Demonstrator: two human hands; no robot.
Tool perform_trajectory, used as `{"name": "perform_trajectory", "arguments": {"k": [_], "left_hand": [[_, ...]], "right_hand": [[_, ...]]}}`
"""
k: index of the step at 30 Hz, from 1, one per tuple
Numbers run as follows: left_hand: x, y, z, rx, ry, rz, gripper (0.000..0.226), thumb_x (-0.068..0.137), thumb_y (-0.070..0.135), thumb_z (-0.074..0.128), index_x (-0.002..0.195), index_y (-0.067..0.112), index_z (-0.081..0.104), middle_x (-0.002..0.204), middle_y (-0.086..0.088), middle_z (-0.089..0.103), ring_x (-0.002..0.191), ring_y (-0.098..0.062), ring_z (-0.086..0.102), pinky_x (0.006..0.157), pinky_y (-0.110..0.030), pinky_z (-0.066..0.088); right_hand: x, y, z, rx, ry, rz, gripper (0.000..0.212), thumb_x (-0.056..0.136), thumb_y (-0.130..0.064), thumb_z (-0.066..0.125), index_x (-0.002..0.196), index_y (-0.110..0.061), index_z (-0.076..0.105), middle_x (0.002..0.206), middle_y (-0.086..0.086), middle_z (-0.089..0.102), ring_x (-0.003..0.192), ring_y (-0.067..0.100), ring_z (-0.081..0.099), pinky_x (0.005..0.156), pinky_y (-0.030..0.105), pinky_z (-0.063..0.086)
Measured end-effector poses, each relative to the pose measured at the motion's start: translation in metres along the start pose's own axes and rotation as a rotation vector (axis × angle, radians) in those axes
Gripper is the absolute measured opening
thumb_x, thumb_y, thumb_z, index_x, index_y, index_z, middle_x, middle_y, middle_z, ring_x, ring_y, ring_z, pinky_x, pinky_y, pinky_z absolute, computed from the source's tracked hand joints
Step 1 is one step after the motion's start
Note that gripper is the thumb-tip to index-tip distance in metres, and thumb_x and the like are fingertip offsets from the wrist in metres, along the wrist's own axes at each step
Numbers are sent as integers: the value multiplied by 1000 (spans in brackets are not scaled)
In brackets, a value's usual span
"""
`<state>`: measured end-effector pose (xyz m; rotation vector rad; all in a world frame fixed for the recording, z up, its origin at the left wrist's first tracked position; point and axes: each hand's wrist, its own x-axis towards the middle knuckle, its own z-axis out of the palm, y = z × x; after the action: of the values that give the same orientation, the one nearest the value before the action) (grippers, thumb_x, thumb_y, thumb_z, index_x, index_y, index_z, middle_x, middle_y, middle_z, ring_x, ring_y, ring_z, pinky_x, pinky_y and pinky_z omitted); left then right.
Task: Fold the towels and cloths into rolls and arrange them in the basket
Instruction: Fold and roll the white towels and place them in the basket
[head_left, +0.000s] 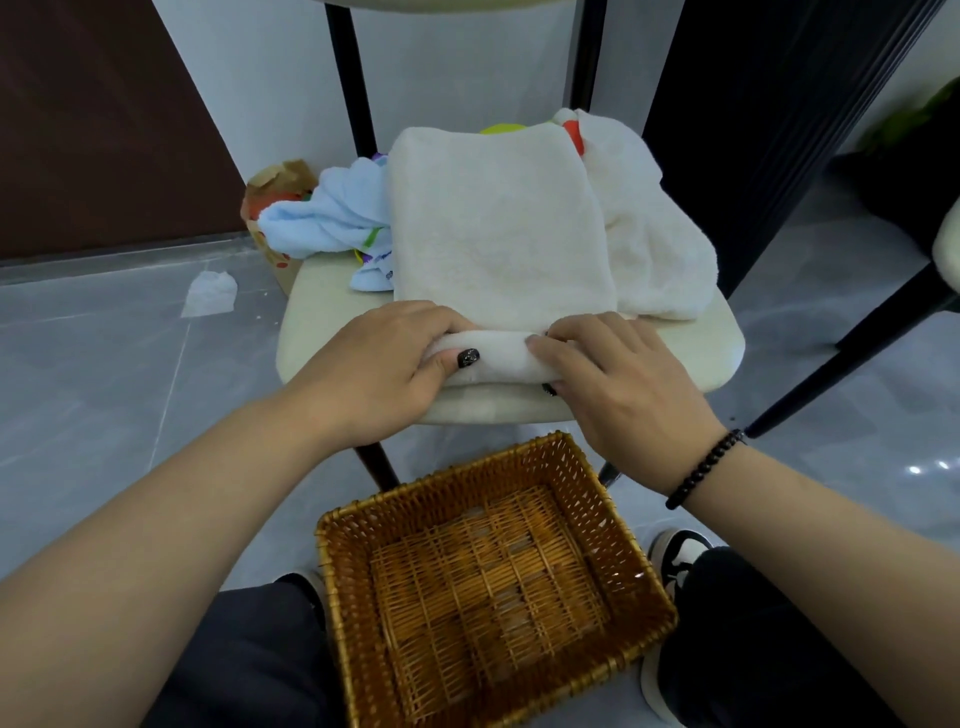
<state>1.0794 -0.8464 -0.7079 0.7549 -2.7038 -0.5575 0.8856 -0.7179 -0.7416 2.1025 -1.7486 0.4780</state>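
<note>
- Folded cream terry towel (498, 228) lies flat on the pale padded chair seat (691, 353); its long axis runs away from the person, the near end already turned into a short roll (501, 353).
- Roll axis runs left-right, directly under both hands.
- Left hand (384, 364) and right hand (618, 374) equally near; fingers curled over the roll, thumbs tucked beneath, gripping it.
- Next move, likely: roll forward, away from the body.
- Square brown wicker basket (587, 467) sits on the floor near the knees, nothing in it.

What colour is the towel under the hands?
Cream white towel, seen best in the head view.
</note>
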Motion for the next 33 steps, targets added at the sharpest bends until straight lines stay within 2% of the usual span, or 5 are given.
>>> {"name": "perform_trajectory", "arguments": {"k": [6, 9, 14, 26, 33], "left_hand": [[0, 7, -1, -19, -11, -19, 21, 96, 29, 51, 117, 28, 54, 111, 10, 61, 100, -13, 54, 83, -35, 45], [-2, 10, 0, -2, 11, -7, 26, 91, 35, 59, 115, 29, 54, 109, 12, 60, 100, -13, 55, 82, -36, 48], [-3, 12, 14, 344, 56, 269, 35, 82, 35, 57, 110, 14, 61, 99, -3, 59, 86, -25, 57, 66, -38, 48], [13, 12, 1, -156, -82, -92, 16, 93, 29, 58, 105, 30, 69, 95, 10, 68, 88, -7, 58, 77, -23, 43], [0, 23, 16, 410, 7, 137, 44, 79, 48, 60, 109, 17, 52, 100, 0, 49, 87, -22, 48, 67, -37, 41]], "right_hand": [[15, 15, -12, 275, -131, 38, 32, 81, 3, 64, 111, -6, 65, 106, 11, 63, 88, 32, 59, 75, 45, 51], [20, 23, -23, 460, -251, 127, 29, 88, -4, 59, 115, -14, 65, 112, 4, 62, 102, 20, 56, 89, 28, 43], [25, 27, -29, 664, -359, 286, 27, 89, -12, 61, 111, -27, 66, 108, -10, 59, 100, 6, 53, 91, 27, 43], [6, -6, -3, -116, -172, 66, 38, 88, -29, 52, 117, -5, 55, 101, 10, 58, 79, 28, 52, 66, 39, 42], [23, 6, -24, 152, -394, 78, 29, 91, -25, 49, 118, -15, 56, 101, 0, 54, 82, 17, 48, 72, 34, 41]]}}
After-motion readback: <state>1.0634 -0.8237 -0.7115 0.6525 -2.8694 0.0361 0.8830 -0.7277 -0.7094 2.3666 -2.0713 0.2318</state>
